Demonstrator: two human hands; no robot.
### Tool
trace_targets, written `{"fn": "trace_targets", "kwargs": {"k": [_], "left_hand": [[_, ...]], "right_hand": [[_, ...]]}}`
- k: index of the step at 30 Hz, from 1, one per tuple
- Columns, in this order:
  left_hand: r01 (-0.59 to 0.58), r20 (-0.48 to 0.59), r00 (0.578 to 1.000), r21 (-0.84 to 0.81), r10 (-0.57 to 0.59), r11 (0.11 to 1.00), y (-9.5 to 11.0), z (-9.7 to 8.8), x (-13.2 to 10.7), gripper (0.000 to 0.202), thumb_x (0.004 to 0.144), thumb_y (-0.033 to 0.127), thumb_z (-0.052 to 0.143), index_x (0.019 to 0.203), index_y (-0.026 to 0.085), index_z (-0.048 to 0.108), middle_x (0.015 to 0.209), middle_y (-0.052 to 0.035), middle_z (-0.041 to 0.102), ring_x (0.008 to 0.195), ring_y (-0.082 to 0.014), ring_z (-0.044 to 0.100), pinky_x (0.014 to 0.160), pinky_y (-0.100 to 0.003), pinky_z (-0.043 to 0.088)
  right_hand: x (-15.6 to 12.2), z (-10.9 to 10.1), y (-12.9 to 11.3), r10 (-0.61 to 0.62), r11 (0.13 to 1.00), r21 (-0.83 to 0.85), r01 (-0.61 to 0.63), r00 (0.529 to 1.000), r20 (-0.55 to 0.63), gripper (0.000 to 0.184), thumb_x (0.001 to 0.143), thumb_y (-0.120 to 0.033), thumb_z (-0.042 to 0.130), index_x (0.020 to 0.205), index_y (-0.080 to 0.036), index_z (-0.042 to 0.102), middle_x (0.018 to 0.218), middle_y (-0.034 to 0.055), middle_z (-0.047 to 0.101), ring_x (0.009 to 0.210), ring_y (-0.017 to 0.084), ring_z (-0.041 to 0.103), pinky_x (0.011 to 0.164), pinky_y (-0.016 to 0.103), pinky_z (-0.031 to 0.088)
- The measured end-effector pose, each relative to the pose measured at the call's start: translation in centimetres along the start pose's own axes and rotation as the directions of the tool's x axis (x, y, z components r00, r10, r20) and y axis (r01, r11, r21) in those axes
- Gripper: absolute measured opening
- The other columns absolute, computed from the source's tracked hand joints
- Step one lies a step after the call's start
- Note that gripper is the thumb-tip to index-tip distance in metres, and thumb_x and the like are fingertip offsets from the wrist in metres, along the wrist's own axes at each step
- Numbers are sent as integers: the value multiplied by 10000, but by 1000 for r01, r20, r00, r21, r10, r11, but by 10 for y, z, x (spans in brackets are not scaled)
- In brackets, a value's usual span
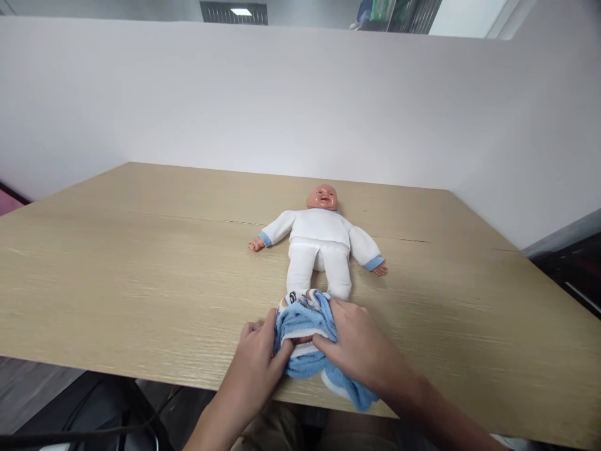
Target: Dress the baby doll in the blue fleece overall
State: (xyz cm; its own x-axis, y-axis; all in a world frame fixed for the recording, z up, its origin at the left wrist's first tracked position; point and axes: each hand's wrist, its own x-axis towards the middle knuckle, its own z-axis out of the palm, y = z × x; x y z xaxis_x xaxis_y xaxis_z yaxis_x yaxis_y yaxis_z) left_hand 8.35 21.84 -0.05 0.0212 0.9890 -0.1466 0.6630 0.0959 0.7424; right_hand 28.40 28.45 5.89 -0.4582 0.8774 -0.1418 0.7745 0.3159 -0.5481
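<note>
A baby doll [320, 241] lies on its back with its head toward the wall. Its body is white cloth, with light blue cuffs at the wrists. Over the lower ends of its legs is a blue towelling garment [305, 322] with white trim and a printed patch, bunched up near the table's front edge. My left hand [258, 351] grips the garment's left side, thumb tucked into the opening. On the other side, my right hand [354, 338] pinches the cloth, its thumb also at the opening. The doll's feet are hidden by the cloth.
The wooden table [141, 269] reaches back to a white wall [282, 100]. A dark chair [107, 401] stands below the front edge at left. A black object [573, 275] is at the far right.
</note>
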Motion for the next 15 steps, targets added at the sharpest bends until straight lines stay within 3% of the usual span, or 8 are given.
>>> {"fn": "trace_targets", "kwargs": {"k": [3, 6, 11, 15], "left_hand": [[-28, -2, 1000, 83, 28, 996, -2, 5, -4, 278, 1032, 342, 442, 1202, 189, 601, 1118, -119, 740, 1102, -373, 626, 1055, -547, 384], [-26, -19, 999, 51, 27, 998, -3, 10, -5, 257, 1011, 320, 451, 1162, 179, 604, 1168, -145, 717, 1145, -370, 615, 1069, -547, 398], [-29, -37, 999, -200, 22, 979, -5, 17, -13, 393, 1014, 363, 497, 1361, 177, 491, 1383, -190, 639, 1308, -356, 583, 1120, -506, 434], [-87, -108, 993, -427, 45, 900, -8, 24, -11, 404, 1069, 383, 502, 1413, 207, 383, 1379, -152, 634, 1253, -288, 630, 1087, -436, 469]], "right_hand": [[-2, 5, 0, 16, 996, -87, -13, 999, 30, 228, 905, -294, 639, 1097, -172, 651, 1155, 160, 742, 1026, 359, 719, 819, 417, 495], [-1, 7, 1, -20, 997, -79, 26, 997, 80, 210, 921, -267, 619, 1095, -160, 664, 1150, 164, 738, 1040, 353, 717, 866, 430, 516], [-2, 5, 11, -151, 972, 190, 141, 988, 37, 328, 897, -213, 666, 1223, -228, 695, 1263, 101, 735, 1196, 300, 681, 1044, 406, 517], [2, 8, 28, -220, 918, 332, 217, 975, -30, 437, 832, -171, 687, 1265, -227, 674, 1272, 92, 734, 1201, 308, 673, 1074, 446, 520]]}}
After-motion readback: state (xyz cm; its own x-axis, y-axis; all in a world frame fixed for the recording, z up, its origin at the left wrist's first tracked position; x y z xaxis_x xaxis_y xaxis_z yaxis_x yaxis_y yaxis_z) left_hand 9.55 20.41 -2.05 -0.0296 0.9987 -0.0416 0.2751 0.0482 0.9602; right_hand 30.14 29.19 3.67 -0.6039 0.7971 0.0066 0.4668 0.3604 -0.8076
